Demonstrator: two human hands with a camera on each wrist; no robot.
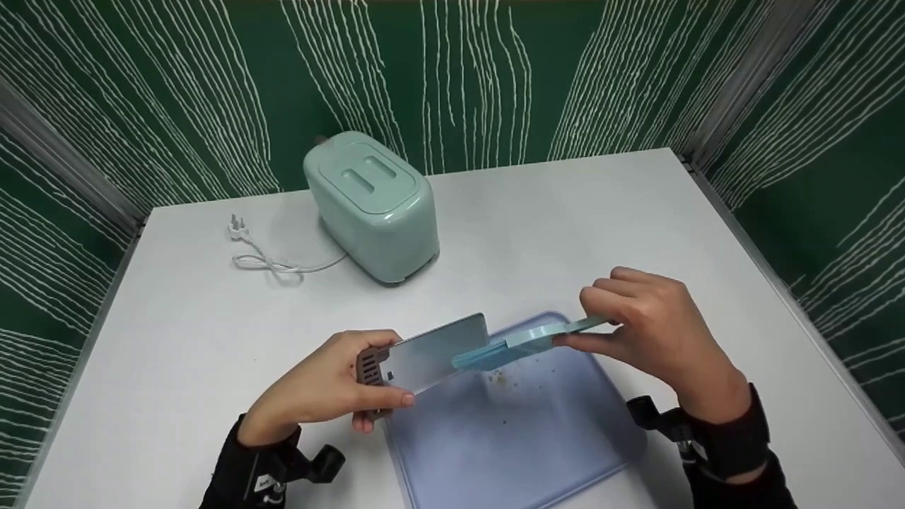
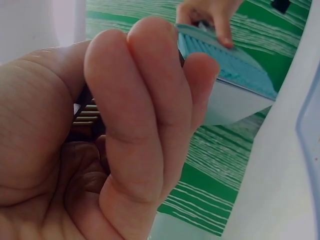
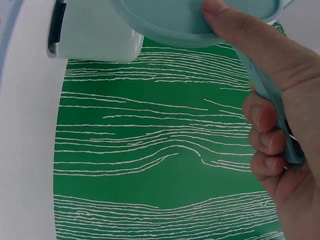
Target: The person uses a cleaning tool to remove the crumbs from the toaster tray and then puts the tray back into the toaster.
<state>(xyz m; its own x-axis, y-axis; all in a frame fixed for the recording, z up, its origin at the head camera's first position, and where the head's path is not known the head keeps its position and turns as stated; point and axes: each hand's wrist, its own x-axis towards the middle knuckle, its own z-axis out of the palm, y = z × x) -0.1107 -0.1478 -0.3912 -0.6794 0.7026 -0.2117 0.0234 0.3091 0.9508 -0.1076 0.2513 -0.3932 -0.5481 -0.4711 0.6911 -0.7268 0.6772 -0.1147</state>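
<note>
My left hand [image 1: 318,385] grips a crumb tray [image 1: 438,350] by its brown slotted end, thumb in front and fingers behind. The tray is a flat shiny metal plate, tilted above the lavender tray [image 1: 523,452]. From the other side, my right hand [image 1: 647,332] holds a turquoise brush [image 1: 530,341] by its handle, the thumb along its flat back in the right wrist view. The bristles [image 2: 230,60] are right at the metal plate's edge. Crumbs [image 1: 500,379] lie on the lavender tray below. In the left wrist view, my fingers hide much of the crumb tray.
A mint-green toaster [image 1: 375,205] stands at the back of the white table [image 1: 551,226]. Its white cord [image 1: 276,265] and plug [image 1: 238,227] lie to its left. Green walls [image 1: 481,85] with white wavy lines close off the back and sides.
</note>
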